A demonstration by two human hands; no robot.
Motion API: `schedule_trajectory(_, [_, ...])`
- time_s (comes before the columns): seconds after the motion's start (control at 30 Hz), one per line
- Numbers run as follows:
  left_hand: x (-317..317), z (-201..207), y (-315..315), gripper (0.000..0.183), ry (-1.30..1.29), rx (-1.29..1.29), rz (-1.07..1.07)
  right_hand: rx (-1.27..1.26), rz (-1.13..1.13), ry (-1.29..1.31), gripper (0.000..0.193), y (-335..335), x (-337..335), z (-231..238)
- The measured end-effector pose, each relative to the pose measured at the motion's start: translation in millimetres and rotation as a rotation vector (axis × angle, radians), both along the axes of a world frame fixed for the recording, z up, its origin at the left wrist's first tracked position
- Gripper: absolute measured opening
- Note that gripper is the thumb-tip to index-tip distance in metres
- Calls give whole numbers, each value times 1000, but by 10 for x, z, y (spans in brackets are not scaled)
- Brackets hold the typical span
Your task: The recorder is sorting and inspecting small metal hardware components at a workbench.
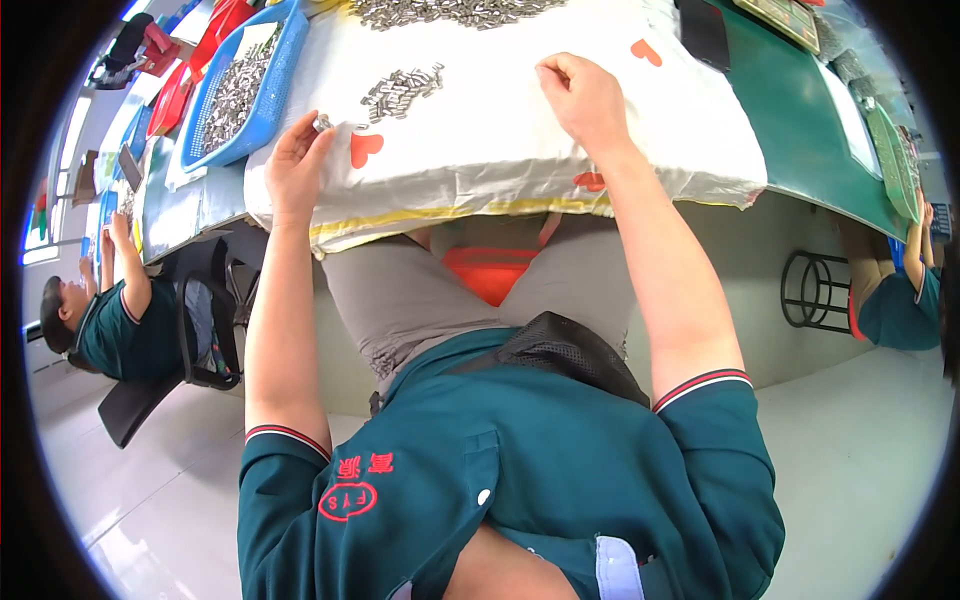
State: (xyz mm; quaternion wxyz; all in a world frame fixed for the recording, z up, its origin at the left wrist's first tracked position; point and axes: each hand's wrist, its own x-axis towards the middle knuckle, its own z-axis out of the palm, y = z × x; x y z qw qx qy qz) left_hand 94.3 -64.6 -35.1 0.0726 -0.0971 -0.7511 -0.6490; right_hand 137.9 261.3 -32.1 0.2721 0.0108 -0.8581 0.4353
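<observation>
The left hand pinched one small metal piece at the cloth's near edge; a loose pinch risked dropping it to the floor. The right hand rested curled, apparently empty, near the loose metal pieces.
</observation>
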Motion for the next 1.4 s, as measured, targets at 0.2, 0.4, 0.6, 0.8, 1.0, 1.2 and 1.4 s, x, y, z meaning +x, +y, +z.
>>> schedule_trajectory(0.2, [56,7,-16,36,-39,-94,72,19,27,-9,11,-23,57,42])
schedule_trajectory(0.4, [127,32,-25,36,-81,-31,64,18,19,-8,8,-48,106,69])
schedule_trajectory(0.6, [40,39,-26,36,-153,55,22,55,17,-65,4,-49,76,65])
schedule_trajectory(0.8, [-101,163,71,37,-230,-51,16,118,39,-97,6,-17,63,179])
schedule_trajectory(1.0, [-11,57,-97,39,-194,75,14,121,143,-181,12,-9,68,260])
schedule_trajectory(1.2, [38,141,-71,39,-243,95,-3,48,165,-214,14,1,116,290])
schedule_trajectory(1.4, [55,144,-66,38,-356,54,64,81,189,-210,12,-25,92,300])
